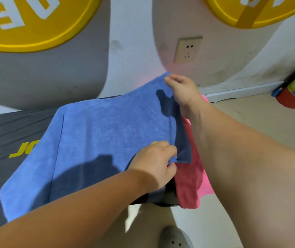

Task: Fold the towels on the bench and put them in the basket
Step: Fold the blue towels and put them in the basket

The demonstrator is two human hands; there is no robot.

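Left hand (154, 163) pinches fuzzy blue towel (98, 133) near corner | right hand (182, 90) pinches far corner | pink towel (191, 185) beneath

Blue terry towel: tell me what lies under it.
The dark grey padded bench with yellow lettering, partly covered, and a pink cloth towel showing at the right edge of the blue terry towel. How far the pink one runs underneath is hidden.
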